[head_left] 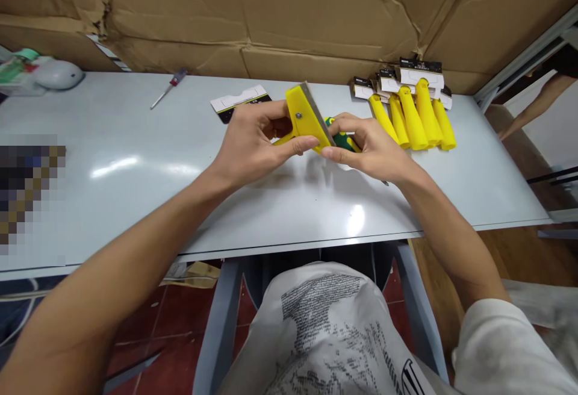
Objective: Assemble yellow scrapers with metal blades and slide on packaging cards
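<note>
A yellow scraper (303, 117) with a metal blade along its right edge and a screw in its face is raised above the table. My left hand (255, 142) is closed on it, thumb across the front. My right hand (372, 148) is at the blade's lower end, its thumb and fingertips close to the edge. In that same hand sits a screwdriver (347, 141) with a green and yellow handle; its middle is hidden by the fingers and a bit of metal shows below the palm. Behind the left hand lies a black and white card (226, 103).
Several yellow scraper handles (413, 121) with header cards lie at the back right. A second screwdriver (169, 88) lies back left, near a white rounded object (58, 74). Cardboard (289, 15) lines the table's rear. At far right another person's arm (537, 106) shows.
</note>
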`<state>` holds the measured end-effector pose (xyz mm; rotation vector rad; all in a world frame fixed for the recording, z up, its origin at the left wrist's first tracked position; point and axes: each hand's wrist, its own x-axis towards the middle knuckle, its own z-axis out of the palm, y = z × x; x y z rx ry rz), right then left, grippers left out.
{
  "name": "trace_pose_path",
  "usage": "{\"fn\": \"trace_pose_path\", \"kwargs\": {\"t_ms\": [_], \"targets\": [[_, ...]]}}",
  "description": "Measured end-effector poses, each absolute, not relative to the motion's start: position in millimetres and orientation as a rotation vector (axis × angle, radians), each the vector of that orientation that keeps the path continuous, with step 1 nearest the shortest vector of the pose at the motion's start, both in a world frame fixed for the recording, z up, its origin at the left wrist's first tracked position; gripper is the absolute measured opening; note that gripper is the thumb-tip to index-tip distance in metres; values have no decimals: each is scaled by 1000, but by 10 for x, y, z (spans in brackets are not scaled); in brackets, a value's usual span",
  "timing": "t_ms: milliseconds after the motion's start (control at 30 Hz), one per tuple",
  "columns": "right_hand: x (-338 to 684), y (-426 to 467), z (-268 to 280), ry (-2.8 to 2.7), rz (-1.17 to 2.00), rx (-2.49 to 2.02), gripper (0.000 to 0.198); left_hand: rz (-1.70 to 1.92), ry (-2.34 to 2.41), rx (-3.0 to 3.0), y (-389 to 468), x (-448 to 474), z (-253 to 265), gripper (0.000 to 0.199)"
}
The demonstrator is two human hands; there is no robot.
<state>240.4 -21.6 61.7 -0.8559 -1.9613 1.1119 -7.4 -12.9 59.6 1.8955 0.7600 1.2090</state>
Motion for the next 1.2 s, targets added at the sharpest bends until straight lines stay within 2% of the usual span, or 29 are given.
{"fn": "trace_pose_path", "kwargs": {"t_ms": [67,300,433,567,733,900,1067,1200], "targets": [[2394,-209,590,-1983,1044,-897,51,1209,739,1885,-107,-73,574,41],[2285,-258,498,-1679,1165,-920,52,1254,730,1887,-101,-87,587,36],[2274,-277,501,-1675,1213,-963,52,1242,762,1911,-89,-88,571,42],[2302,-280,517,-1709,1160,-1035,51,1189,789,1895,-79,-97,558,47],[2309,-254,486,-1767,1047,-987,51,1148,770,1861,-89,-109,582,39],[2269,-279,477,-1645,1431,-984,54,1142,764,1861,-89,-105,591,37],[2227,-324,528,-1613,1262,-912,42,1170,758,1847,-39,-115,554,41],[2220,-300,521,-1541,1500,-885,42,1199,721,1828,-3,-114,536,42]]}}
